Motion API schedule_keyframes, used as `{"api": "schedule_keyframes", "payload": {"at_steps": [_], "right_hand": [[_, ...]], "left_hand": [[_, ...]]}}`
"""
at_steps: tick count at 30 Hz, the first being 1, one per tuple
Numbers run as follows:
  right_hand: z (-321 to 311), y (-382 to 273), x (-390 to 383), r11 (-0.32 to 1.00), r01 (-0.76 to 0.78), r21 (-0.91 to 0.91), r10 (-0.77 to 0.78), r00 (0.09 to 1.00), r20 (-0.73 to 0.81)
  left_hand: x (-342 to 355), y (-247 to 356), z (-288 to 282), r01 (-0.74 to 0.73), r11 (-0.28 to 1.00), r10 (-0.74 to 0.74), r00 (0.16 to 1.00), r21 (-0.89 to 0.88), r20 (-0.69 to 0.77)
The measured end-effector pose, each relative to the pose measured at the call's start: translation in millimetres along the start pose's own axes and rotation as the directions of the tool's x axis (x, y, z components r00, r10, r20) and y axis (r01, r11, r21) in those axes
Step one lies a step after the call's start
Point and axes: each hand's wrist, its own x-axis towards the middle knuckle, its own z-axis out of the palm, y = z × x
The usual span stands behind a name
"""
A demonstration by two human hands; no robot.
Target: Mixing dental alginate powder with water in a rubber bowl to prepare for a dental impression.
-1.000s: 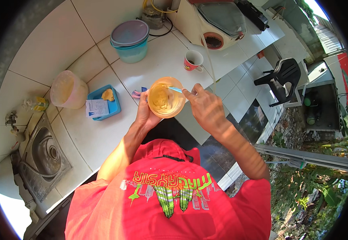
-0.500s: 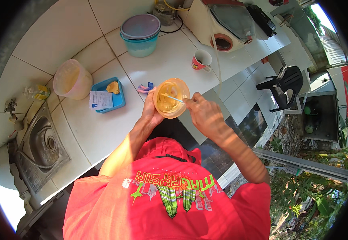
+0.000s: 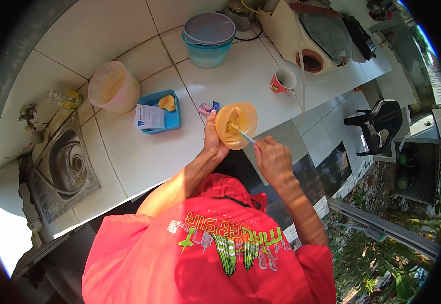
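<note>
An orange bowl is tilted in my left hand, whose fingers wrap its left side and underside. Thick yellow paste coats the inside. My right hand grips the handle of a thin pale-blue spatula; its far end is sunk in the paste and hidden. Just left of the bowl, on the counter, lies a small pink and purple piece. Farther left, a blue tray holds a yellow moulded lump, with a printed paper lying over its edge.
On the white tiled counter stand a translucent tub, a lidded teal container and a red mug. A metal sink is at left, a boxy machine with a round port at far right. A black chair stands beyond.
The view has shifted, so the counter things sit farther right. The bowl is tipped more to the right, and my right hand has drawn lower with the spatula, showing more of its handle.
</note>
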Motion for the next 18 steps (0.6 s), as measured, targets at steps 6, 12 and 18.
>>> {"api": "schedule_keyframes", "payload": {"at_steps": [6, 12, 18], "right_hand": [[-7, -9, 0, 0.983, 0.136, -0.124, -0.107, 0.971, 0.216], [-17, -10, 7, 0.979, 0.095, -0.180, -0.077, 0.992, 0.104], [-21, -12, 9, 0.961, 0.093, -0.262, -0.114, 0.991, -0.066]], "left_hand": [[1, -3, 1, 0.115, 0.988, -0.108, 0.992, -0.101, 0.073], [5, -3, -4, 0.193, 0.964, -0.183, 0.981, -0.182, 0.071], [3, 1, -5, 0.189, 0.969, -0.167, 0.976, -0.161, 0.142]]}}
